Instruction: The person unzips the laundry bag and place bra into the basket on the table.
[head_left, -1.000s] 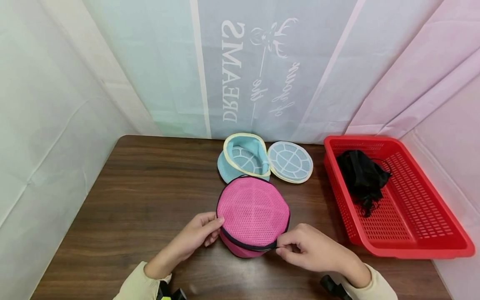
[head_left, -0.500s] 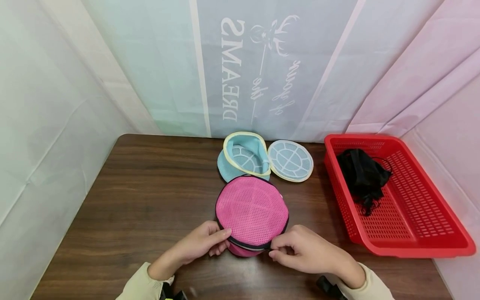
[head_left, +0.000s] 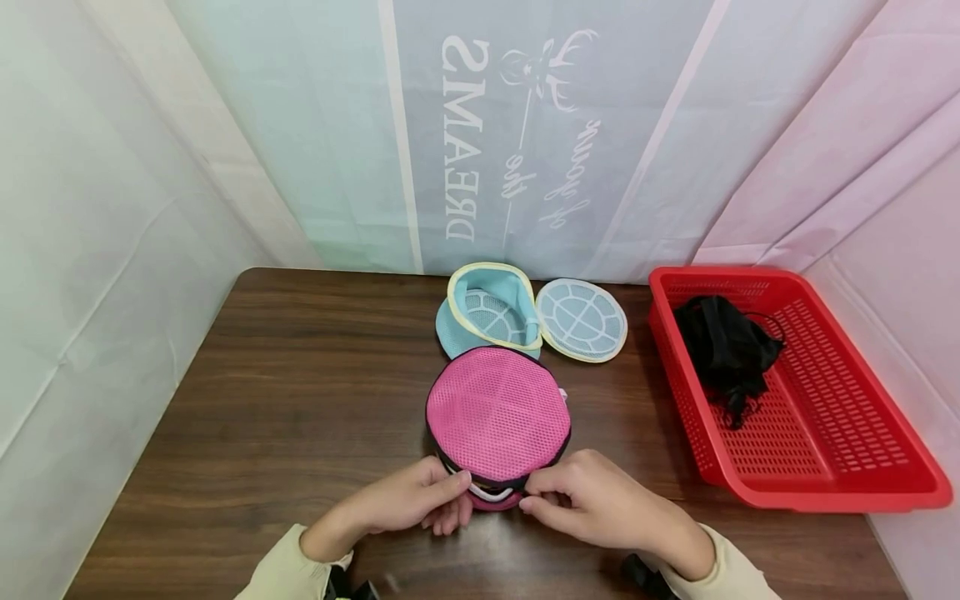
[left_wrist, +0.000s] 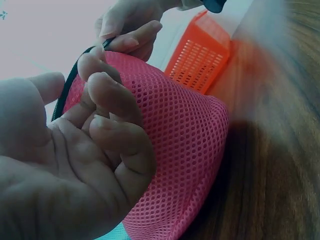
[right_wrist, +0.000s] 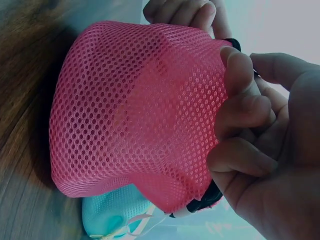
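Observation:
A round pink mesh laundry bag (head_left: 498,412) with black trim stands at the middle of the table, its lid side tilted up. At its front edge the zipper (head_left: 491,493) is parted, and something white shows in the gap. My left hand (head_left: 427,497) pinches the rim left of this gap, thumb on top and the other fingers curled below. On the gap's right side my right hand (head_left: 581,497) pinches the small dark zipper pull (right_wrist: 256,74) between thumb and forefinger. The right wrist view shows the bag's mesh side bulging beside the curled fingers.
Behind the pink bag sits a light blue mesh bag (head_left: 447,329) with yellow trim, its round lid (head_left: 581,320) laid back to the right. A red plastic basket (head_left: 832,497) stands at the right with a black bundle (head_left: 723,350) in it. A printed curtain (head_left: 352,150) hangs behind the table.
My right hand has slid left along the front rim, closer to my left hand, which has shifted slightly right. The bag has turned a little, and the gap in its front edge shows more.

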